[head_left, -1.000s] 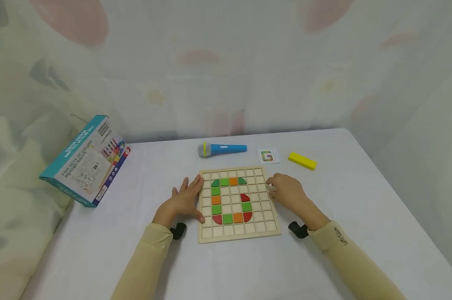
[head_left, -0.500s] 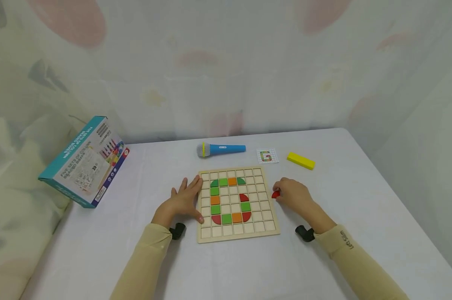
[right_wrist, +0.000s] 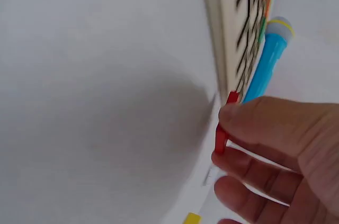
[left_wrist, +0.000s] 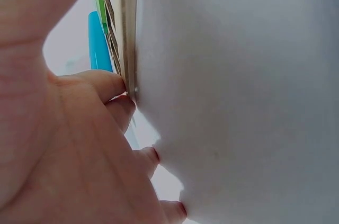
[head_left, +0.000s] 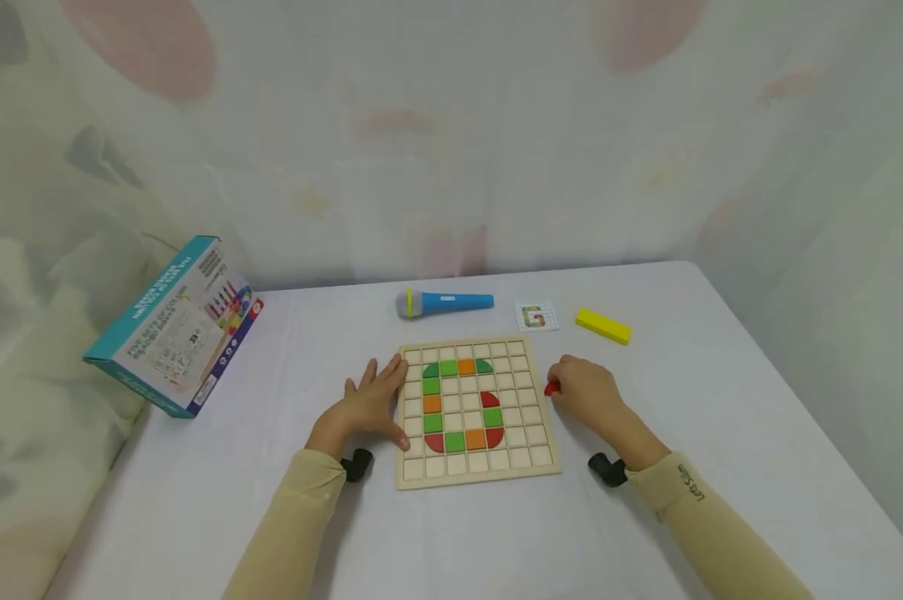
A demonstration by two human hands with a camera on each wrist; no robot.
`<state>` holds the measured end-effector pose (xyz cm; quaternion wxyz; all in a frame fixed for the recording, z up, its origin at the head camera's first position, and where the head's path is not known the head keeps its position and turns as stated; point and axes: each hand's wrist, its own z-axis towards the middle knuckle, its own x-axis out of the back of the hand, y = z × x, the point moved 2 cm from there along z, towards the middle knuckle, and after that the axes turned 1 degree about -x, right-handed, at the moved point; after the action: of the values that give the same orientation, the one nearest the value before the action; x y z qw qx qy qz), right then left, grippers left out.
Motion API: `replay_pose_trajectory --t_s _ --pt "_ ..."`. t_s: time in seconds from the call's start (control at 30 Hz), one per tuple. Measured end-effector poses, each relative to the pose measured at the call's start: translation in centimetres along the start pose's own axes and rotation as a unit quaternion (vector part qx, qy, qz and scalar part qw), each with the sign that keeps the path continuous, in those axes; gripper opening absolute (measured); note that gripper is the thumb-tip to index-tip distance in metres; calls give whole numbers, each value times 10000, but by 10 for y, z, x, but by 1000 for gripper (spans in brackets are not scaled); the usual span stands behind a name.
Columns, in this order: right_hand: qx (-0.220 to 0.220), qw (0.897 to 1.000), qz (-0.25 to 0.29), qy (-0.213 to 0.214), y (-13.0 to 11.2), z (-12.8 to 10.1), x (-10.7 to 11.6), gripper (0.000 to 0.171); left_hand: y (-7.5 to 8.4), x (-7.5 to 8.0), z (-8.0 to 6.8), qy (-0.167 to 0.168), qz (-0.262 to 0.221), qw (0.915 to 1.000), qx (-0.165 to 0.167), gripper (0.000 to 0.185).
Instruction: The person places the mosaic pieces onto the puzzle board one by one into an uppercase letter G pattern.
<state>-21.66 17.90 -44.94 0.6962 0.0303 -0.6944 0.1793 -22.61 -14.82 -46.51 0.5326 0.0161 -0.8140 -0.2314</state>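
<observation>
A square wooden grid board (head_left: 478, 482) lies flat on the table. Green, orange and red tiles in it form an open, G-like outline. My left hand (head_left: 363, 409) rests with spread fingers against the board's left edge, the thumb near its lower left. Just off the right edge, my right hand (head_left: 588, 393) pinches a small red tile (right_wrist: 220, 138) between thumb and fingertip. The right wrist view shows this tile tilted on edge beside the board's side; its full outline is partly covered by the thumb. In the left wrist view, fingertips touch the board's side.
Behind the board lie a blue toy microphone (head_left: 455, 302), a small card (head_left: 536, 316) printed with a G pattern, and a yellow block (head_left: 603, 326). A teal and white box (head_left: 177, 327) stands tilted at the table's left. Curtain-like cloth hangs behind the table.
My right hand has moved a little right, away from the board's edge. The red tile, hidden a second ago, now shows at its fingertips. My left hand stays in place.
</observation>
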Motion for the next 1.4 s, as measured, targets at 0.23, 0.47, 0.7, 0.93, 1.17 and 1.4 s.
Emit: replay_pose_trajectory --t_s 0.23,0.47,0.7,0.93,1.17,1.4 --pt "337 9990 226 171 -16 5 5 19 2 -2 -2 17 -43 10000 -17 133" --pt "1291 9904 462 171 -58 14 -3 21 2 -3 -2 20 -72 10000 -1 133" --pt "1786 9833 328 125 -87 22 -13 17 0 -6 0 -1 -66 10000 54 134" --pt "1877 9821 80 -84 -97 26 -16 12 1 -5 1 52 -78 9999 96 135" --pt "1902 9816 75 -133 -98 28 -17 12 3 -2 -1 59 -93 9999 92 135" --pt "1830 9828 109 -244 -99 29 -18 12 0 -3 0 55 -55 9999 97 135"
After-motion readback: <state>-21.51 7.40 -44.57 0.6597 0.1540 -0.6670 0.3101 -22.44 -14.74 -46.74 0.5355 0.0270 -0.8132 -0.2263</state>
